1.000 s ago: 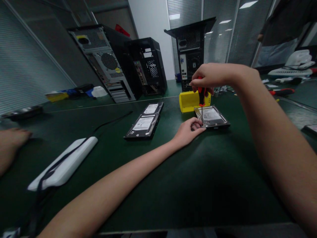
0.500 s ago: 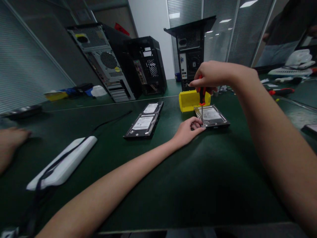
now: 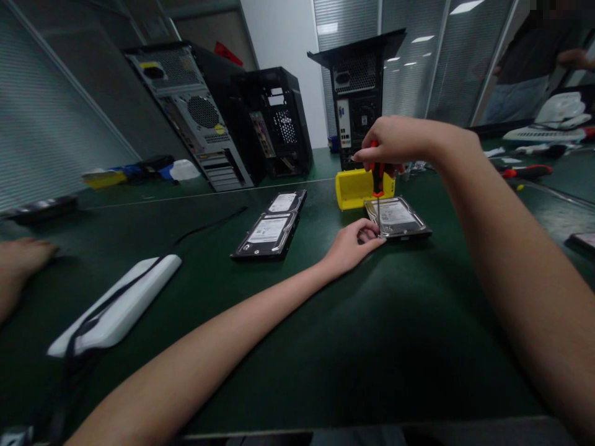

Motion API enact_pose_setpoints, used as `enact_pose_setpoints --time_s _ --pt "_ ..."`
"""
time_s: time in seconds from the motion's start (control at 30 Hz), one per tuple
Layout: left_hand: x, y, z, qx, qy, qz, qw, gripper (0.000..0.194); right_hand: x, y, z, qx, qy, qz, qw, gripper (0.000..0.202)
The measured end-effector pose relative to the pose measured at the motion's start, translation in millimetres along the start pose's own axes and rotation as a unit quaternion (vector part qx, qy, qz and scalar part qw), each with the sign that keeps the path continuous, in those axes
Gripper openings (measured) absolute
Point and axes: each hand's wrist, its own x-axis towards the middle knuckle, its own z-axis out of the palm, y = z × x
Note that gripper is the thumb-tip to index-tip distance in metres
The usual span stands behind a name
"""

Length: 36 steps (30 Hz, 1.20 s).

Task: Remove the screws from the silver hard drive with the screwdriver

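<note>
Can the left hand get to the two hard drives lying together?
Probably yes: nothing stands between the left hand and those two hard drives, though its fingers are at another drive.

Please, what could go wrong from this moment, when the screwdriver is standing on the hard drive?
1. The screwdriver might slip and hurt the left hand, because its fingers are right beside the tip.
2. The tip is near a corner of the hard drive, so hard pressure from the right hand could perhaps tilt or slide it.
3. If it slides back, it may bump the yellow box close behind.
</note>
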Motion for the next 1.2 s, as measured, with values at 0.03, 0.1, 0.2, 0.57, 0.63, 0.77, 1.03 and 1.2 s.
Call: enact_pose_setpoints --time_s 0.03,0.1,0.2,0.57,0.63,0.77,1.03,1.2 --pt "0.1 0.1 -0.1 0.002 0.001 0.002 1.000 0.025 0.2 -0.2 0.1 0.000 0.002 -0.001 1.000 0.042" --pt "0.4 0.1 -0.2 0.006 0.003 0.003 1.000 0.025 0.6 -0.5 0.5 0.000 0.004 -0.006 1.000 0.042" --pt "0.8 -0.5 -0.1 0.011 0.004 0.001 1.000 0.026 1.2 -0.9 1.6 0.000 0.005 -0.013 1.000 0.041" --pt "2.7 -1.4 2.0 0.011 0.003 0.001 1.000 0.025 3.8 -7.4 2.2 0.015 -0.009 -0.013 1.000 0.039" --pt "2.7 -1.5 1.9 0.010 0.001 0.003 1.000 0.025 3.9 -7.5 2.0 0.020 -0.011 -0.010 1.000 0.038" --pt "2.6 -1.5 1.6 0.007 -0.001 0.010 1.000 0.024 3.2 -6.6 3.0 0.025 -0.004 -0.015 1.000 0.037" --pt "2.0 -2.0 1.2 0.002 -0.004 0.010 1.000 0.024 2.7 -3.9 5.5 0.027 0.008 -0.029 0.999 0.036" --pt "1.6 -1.9 0.7 0.009 -0.003 0.009 1.000 0.025 2.1 -5.8 4.6 0.028 0.004 -0.027 0.999 0.035"
